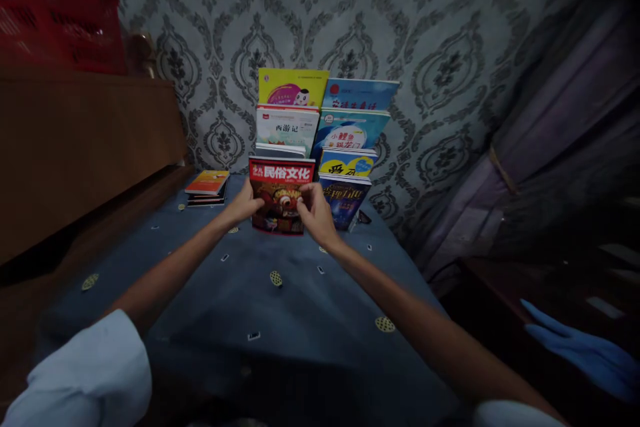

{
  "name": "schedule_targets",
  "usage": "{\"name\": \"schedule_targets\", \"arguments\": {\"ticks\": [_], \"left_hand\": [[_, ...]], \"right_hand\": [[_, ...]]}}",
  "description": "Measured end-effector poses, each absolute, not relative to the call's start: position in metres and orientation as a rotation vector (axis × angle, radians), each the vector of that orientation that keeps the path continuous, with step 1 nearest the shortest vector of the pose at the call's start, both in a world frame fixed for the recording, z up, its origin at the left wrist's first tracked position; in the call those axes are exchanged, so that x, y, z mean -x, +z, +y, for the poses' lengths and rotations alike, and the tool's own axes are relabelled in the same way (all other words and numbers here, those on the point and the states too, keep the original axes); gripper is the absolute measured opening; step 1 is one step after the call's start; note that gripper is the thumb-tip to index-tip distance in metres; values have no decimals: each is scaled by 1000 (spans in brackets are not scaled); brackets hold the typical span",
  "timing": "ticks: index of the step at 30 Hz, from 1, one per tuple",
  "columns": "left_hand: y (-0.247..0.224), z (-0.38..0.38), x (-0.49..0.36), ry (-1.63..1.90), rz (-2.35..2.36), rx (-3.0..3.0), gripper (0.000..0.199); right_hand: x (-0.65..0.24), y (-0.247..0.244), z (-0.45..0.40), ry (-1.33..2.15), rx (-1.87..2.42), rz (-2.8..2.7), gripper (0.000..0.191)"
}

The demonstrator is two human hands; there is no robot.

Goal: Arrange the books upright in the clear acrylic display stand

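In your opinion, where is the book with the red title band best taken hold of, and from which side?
Probably by its two side edges, one hand coming from each side. The red-banded book stands roughly upright and faces the person, while other books rise behind it, so its sides seem easier to reach. The left hand and right hand are at these edges.

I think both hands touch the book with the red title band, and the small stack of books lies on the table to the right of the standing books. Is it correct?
Not quite: in the head view, the small stack lies to the left of the standing books. The left hand and right hand do touch that book.
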State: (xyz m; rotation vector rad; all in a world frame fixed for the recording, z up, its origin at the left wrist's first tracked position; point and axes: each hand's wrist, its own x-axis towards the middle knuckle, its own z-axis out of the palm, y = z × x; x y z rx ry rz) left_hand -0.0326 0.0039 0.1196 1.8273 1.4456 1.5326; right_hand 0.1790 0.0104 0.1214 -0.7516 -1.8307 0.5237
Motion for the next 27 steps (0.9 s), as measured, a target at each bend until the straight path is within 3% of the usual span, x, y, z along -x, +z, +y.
{"name": "schedule_targets", "arguments": {"ticks": [5, 10, 23, 27], "left_hand": [[156, 76, 50, 1715, 1347, -2004, 74], [153, 113, 57, 1830, 1327, -2064, 73], [123, 112, 55, 1709, 1526, -2087, 48], [125, 105, 53, 1706, 1697, -2151, 55]], "right_hand": [[-164, 161, 71, 323, 565, -1884, 34], [-161, 161, 110, 216, 448, -1876, 32], [-163, 125, 126, 326, 582, -1914, 39], [-163, 120, 127, 338, 650, -1930, 41]]}}
